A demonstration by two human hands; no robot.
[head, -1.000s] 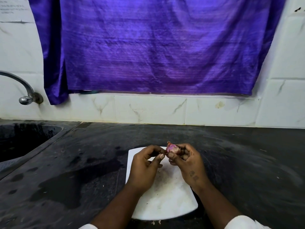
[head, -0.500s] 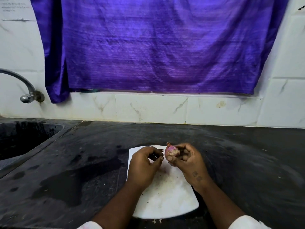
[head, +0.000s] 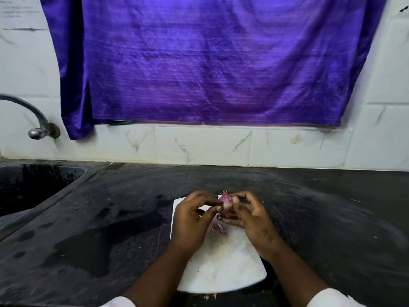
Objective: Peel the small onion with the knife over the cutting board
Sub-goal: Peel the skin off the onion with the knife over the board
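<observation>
Purple cloth (head: 212,63) hangs over the white tiled wall (head: 199,145) behind a dark stone counter (head: 321,207), which carries wet patches (head: 106,242) on its left half. To the far left a dark sink basin (head: 26,187) is sunk into the counter, with a curved metal tap (head: 33,120) fixed to the wall above it; what lies in the basin cannot be made out. A white cutting board (head: 223,269) lies on the counter in front of the person, its far end hidden behind both hands. Over that far end the small onion (head: 227,203) is held in the air, pink-purple with a dry tip pointing up. The right hand (head: 249,214) cups it from the right, fingers curled around its side and underside. The left hand (head: 194,220) meets it from the left, thumb and forefinger pinched against its skin. A dark sliver shows between the hands below the onion, too small to name, and no knife can be clearly told. Loose scraps of onion peel (head: 220,228) lie on the board just below the hands. White sleeves (head: 327,299) show at the bottom edge.
</observation>
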